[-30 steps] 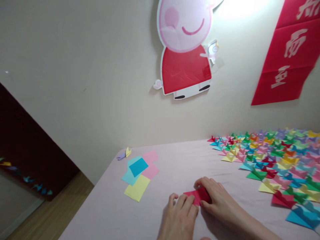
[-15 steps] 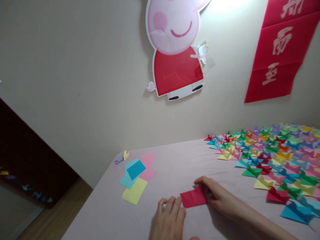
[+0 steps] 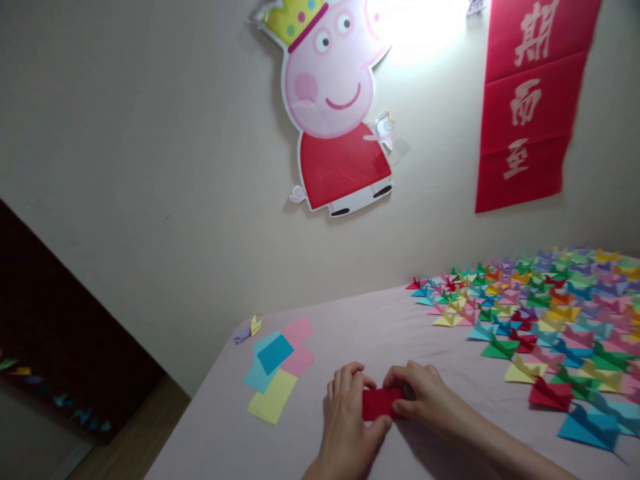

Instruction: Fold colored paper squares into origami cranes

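Observation:
A folded red sheet of paper (image 3: 377,405) is between my two hands, near the front of the cloth-covered surface. My left hand (image 3: 347,417) has its left end, thumb along the lower edge and fingers bent behind. At the right end, my right hand (image 3: 425,393) pinches the paper between thumb and fingers. Left of the hands lie loose sheets: a yellow one (image 3: 274,398), a dark blue one (image 3: 275,354) on top of light blue (image 3: 257,377), and pink ones (image 3: 299,360).
Rows of several folded paper birds (image 3: 545,333) in mixed colours cover the right side of the pale pink cloth (image 3: 210,420). A small yellow and purple folded piece (image 3: 249,329) lies at the far left corner. Behind stands a wall with a pig cutout (image 3: 345,167) and a red banner (image 3: 525,133).
My left hand has come in from beside the paper and now grips its left end. The right hand's thumb has come round to the front. The red paper shows a smaller area, and the view has tilted up.

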Action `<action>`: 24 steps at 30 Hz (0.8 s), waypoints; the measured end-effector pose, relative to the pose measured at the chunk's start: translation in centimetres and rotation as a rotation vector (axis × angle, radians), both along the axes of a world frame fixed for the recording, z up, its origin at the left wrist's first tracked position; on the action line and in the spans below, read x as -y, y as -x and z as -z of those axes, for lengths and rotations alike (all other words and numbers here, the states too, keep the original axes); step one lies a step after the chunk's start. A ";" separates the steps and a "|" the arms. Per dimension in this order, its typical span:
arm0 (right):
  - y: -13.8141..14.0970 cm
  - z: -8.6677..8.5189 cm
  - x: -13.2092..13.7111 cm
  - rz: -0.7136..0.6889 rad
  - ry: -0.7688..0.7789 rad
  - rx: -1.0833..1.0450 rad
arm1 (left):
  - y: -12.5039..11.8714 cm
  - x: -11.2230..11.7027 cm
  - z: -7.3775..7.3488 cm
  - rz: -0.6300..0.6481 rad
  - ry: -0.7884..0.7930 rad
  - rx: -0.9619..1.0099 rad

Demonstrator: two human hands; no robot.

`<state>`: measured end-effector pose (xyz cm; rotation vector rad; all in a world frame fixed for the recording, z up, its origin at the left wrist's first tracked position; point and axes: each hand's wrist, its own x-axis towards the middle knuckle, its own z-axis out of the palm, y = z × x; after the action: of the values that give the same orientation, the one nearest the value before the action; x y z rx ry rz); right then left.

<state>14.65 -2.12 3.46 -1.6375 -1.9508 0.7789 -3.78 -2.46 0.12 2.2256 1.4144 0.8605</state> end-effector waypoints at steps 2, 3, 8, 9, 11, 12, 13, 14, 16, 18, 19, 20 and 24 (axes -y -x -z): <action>-0.7 -0.2 -0.5 -0.027 0.044 -0.133 | -0.3 -1.0 -1.1 0.039 0.121 0.180; -1.2 -0.2 -0.9 -0.043 0.094 -0.238 | -0.4 -1.6 -1.6 0.090 0.205 0.295; -2.8 0.2 -2.4 -0.049 0.234 -0.731 | -0.6 -4.2 -3.0 0.234 0.532 0.758; -2.8 0.4 -2.5 -0.021 0.228 -0.779 | -0.7 -4.5 -3.0 0.216 0.554 0.808; -2.7 0.8 -2.6 0.013 0.191 -0.850 | -1.1 -4.8 -2.7 0.149 0.581 0.897; -2.5 1.0 -2.6 0.013 0.162 -0.882 | -1.3 -4.9 -2.4 0.118 0.588 0.936; -2.3 1.2 -2.5 0.006 0.130 -0.913 | -1.4 -4.9 -2.2 0.100 0.593 0.965; -2.2 1.4 -2.5 -0.005 0.097 -0.937 | -1.6 -4.8 -2.0 0.097 0.598 0.985; -2.0 1.8 -2.3 -0.019 0.026 -0.934 | -1.7 -4.7 -1.7 0.113 0.610 1.002; -1.9 2.1 -2.0 -0.015 -0.040 -0.837 | -1.7 -4.5 -1.6 0.122 0.623 1.004; -1.9 2.1 -1.9 -0.017 -0.069 -0.765 | -1.7 -4.5 -1.6 0.121 0.627 1.013; -2.0 2.2 -1.8 -0.024 -0.100 -0.692 | -1.7 -4.4 -1.6 0.117 0.628 1.025; -1.9 2.0 -1.5 -0.064 -0.205 -0.518 | -1.7 -4.3 -1.4 0.121 0.611 1.058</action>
<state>16.60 -0.59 1.46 -1.1199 -1.6504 0.8884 -2.05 1.80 1.51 1.0701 0.8247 1.1089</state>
